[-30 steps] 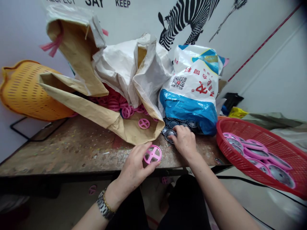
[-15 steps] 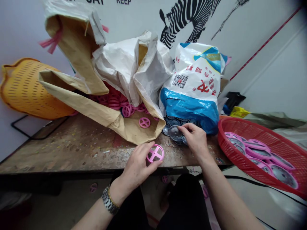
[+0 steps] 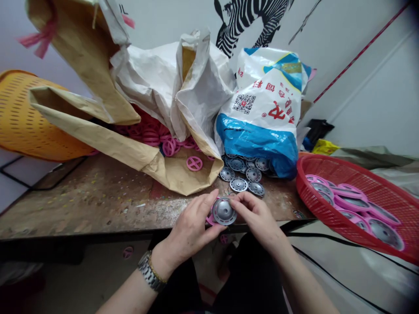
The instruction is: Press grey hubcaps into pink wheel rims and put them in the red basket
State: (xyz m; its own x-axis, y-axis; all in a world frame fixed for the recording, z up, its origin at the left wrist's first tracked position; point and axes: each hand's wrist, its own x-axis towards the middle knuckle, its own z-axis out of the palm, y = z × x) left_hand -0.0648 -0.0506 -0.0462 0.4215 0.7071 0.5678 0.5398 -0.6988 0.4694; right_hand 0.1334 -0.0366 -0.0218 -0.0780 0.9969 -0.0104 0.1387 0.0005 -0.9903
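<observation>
Worn workbench [image 3: 114,205], with a grey disc [image 3: 224,210] brought to a pink wheel [image 3: 210,219]

Behind the bench, a zebra picture [image 3: 252,19] marks the pale wall. Near the front edge, the left hand [image 3: 191,220] holds the pink wheel between its spread thumb and fingers. The right hand [image 3: 258,216] has the grey disc in a narrow pinch at its rim, and the disc covers most of the wheel. The step in hand looks like bringing these two parts together; whether the disc is seated cannot be told. A close fit would call for matched centres and level rims, with the fingertips kept out from between them.

An open paper sack [image 3: 183,179] lies on its side, with a heap of pink wheels [image 3: 150,135] inside and one loose wheel [image 3: 194,163] near its lip. Beside it, grey discs [image 3: 238,184] spill from under a blue-and-white bag [image 3: 258,139]. Pink-rimmed grey pieces [image 3: 386,233] lie overlapping in a red basket [image 3: 307,192] to the right. At far left is a yellow basket [image 3: 29,117], its contents hidden.
</observation>
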